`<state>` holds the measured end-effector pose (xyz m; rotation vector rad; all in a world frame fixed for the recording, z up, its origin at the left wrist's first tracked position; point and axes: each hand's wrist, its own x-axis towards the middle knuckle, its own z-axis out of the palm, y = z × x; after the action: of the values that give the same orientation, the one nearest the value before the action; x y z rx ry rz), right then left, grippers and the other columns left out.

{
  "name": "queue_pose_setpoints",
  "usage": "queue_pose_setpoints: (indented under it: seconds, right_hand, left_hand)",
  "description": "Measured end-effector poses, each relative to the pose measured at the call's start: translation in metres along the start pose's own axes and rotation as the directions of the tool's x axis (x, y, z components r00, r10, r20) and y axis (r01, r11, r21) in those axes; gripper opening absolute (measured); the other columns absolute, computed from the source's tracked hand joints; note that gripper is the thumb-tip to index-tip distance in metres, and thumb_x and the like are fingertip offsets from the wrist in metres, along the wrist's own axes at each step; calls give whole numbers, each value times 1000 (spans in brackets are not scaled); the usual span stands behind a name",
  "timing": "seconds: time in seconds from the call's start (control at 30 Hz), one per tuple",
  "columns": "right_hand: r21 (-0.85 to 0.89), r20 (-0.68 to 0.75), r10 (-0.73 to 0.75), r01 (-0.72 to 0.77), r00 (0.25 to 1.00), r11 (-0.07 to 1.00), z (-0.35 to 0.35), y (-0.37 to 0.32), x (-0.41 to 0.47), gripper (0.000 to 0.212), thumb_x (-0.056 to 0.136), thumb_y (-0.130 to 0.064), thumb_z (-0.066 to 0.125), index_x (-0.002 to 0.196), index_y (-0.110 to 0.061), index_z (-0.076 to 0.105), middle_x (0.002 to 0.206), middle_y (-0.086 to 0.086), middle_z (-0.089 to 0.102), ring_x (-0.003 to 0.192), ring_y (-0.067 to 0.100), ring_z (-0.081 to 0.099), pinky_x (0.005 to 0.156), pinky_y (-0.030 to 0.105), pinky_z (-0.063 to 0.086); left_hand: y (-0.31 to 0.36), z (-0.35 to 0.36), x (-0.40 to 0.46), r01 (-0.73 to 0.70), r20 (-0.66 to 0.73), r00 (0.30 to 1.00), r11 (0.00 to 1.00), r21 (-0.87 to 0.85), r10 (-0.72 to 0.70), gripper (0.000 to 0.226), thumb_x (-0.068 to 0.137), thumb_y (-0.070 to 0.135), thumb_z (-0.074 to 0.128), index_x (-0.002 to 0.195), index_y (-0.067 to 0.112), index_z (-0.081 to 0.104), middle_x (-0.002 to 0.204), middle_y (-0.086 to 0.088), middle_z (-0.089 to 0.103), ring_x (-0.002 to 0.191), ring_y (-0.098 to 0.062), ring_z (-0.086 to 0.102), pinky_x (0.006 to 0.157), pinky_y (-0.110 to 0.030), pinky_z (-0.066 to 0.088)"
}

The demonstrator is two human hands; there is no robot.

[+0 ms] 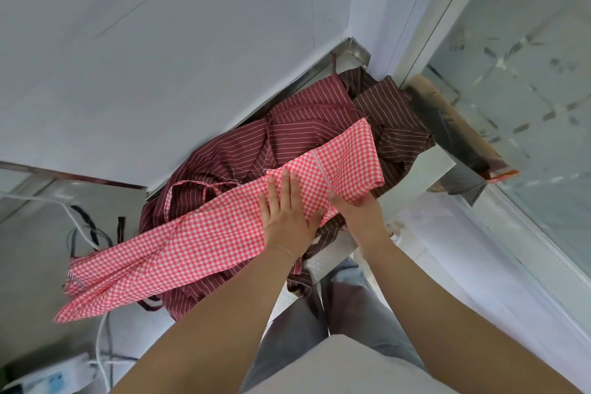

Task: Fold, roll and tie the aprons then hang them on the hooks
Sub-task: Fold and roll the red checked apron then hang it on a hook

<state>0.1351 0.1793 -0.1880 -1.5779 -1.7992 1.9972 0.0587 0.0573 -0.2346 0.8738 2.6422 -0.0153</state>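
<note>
Steel table (335, 257): left fingers (281, 184) flat on gingham apron (192, 243).

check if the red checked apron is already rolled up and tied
No: the red checked apron lies spread in a long flat strip over the striped aprons, with the left hand pressing flat on it.

gingham apron (198, 243): thin matt woven cloth, red-white check | maroon striped apron (236, 150): matt cloth, creased | brown striped apron (390, 112): matt cloth, crumpled | table (443, 166): shiny brushed metal | wall (128, 57): smooth pale matt panels | window (511, 73): glossy glass
</note>
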Motion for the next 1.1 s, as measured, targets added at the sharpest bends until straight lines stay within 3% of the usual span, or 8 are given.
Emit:
queue_pose_setpoints:
  seconds: [0.23, 0.37, 0.53, 0.63, 0.7, 0.77, 0.87, 1.1]
  right_hand:
    - [866, 317, 261, -390, 912, 313, 46, 14, -10, 38, 90, -9, 64, 125, -11, 50, 133, 12, 52, 123, 36, 51, 94, 49, 52]
    - [901, 154, 306, -261, 939, 347, 62, 2, -18, 18, 99, -21, 50, 113, -9, 52, 128, 9, 52, 111, 26, 55, 103, 44, 47]
    - [568, -99, 87, -16, 991, 823, 81, 10, -37, 20, 101, -29, 45, 118, -20, 50, 109, -10, 59, 106, 13, 58, 99, 33, 47]
    - [303, -83, -47, 70, 995, 950, 91, 23, -43, 17, 102, -33, 41, 110, -25, 53, 100, -14, 61, 96, 3, 58, 92, 30, 46]
    - [188, -52, -103, 111, 993, 976, 96, 32, -43, 25, 102, -33, 40, 118, -20, 53, 103, -12, 61, 95, 0, 56, 96, 35, 46]
    - [95, -27, -186, 188, 982, 978, 100, 43, -41, 39, 102, -29, 41, 141, -27, 40, 132, -5, 54, 117, 11, 53, 109, 40, 39]
    - [-158, 48, -460, 461, 887, 873, 105, 56, -34, 61, 102, -17, 42, 141, -55, 16, 156, -13, 12, 149, 19, 4, 116, 40, 14]
    - [-497, 262, -697, 712, 668, 496, 110, 92, -19, 76, 96, -6, 49, 150, -45, 12, 161, -4, 10, 149, 26, -6, 118, 26, -6]
  left_hand:
    - [-31, -11, -4, -181, -51, 983, 921, -344, 174, 68, 96, 34, 41, 153, 15, 11, 162, -1, 3, 148, -18, -10, 121, -45, 2]
    - [-52, -13, -18, -330, -114, 940, 942, -58, 322, 47, 96, 38, 40, 137, 17, 49, 147, -6, 43, 133, -28, 37, 106, -45, 39]
    - [-59, -27, -31, -247, -89, 969, 915, -320, 231, 42, 97, 30, 50, 138, 23, 50, 149, 2, 38, 126, -16, 45, 102, -32, 42]
    - [-65, -39, -58, 96, 22, 990, 540, -836, -143, 43, 98, 32, 51, 140, 28, 46, 145, 10, 39, 130, -5, 39, 112, -35, 36]
    - [-82, -37, -79, 43, -88, 981, 639, -768, -172, 46, 98, 43, 45, 143, 31, 39, 149, 12, 35, 137, -4, 29, 116, -40, 29]
    - [-112, -27, -88, -104, -194, 980, 935, -339, 39, 55, 96, 53, 33, 148, 35, 28, 157, 11, 20, 145, -13, 11, 119, -44, 12]
    - [-154, -15, -70, -166, -22, 986, 983, -72, 165, 64, 95, 63, 19, 152, 38, 3, 160, 8, -5, 147, -20, -9, 119, -46, -2]
    - [-166, -43, -53, 291, 319, 947, 497, -818, -30, 63, 97, 62, 18, 151, 30, 25, 155, 5, 29, 144, -19, 24, 115, -37, 17]
